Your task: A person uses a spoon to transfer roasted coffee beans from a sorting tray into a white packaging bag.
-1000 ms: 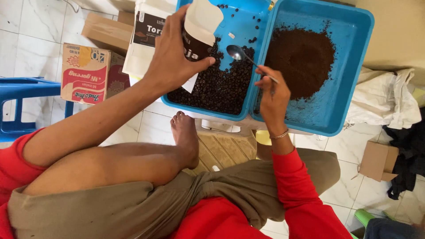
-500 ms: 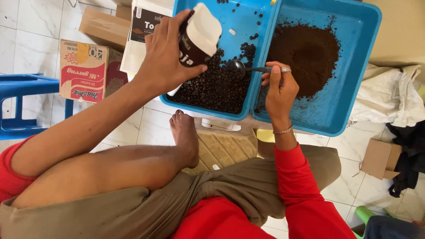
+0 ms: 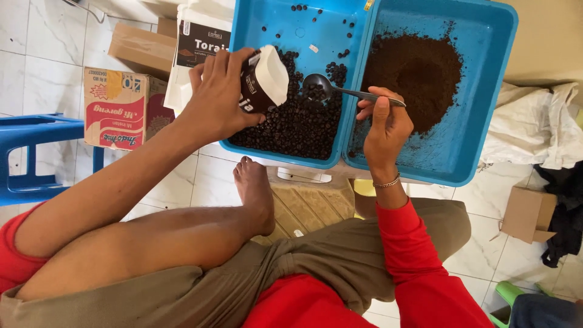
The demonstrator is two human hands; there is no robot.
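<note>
scooping coffee beans beside a small pouch

left hand (image 3: 215, 100) clasped round a dark pouch (image 3: 261, 82) with a white open top, tilted over the left blue tray (image 3: 267, 24). right hand (image 3: 382, 124) pinching a metal spoon (image 3: 340, 90), bowl resting among the dark beans (image 3: 300, 124) (ground coffee (image 3: 419, 73) heaped in the right tray (image 3: 486, 91)). bare foot (image 3: 255, 194) below, on a woven mat.
</note>
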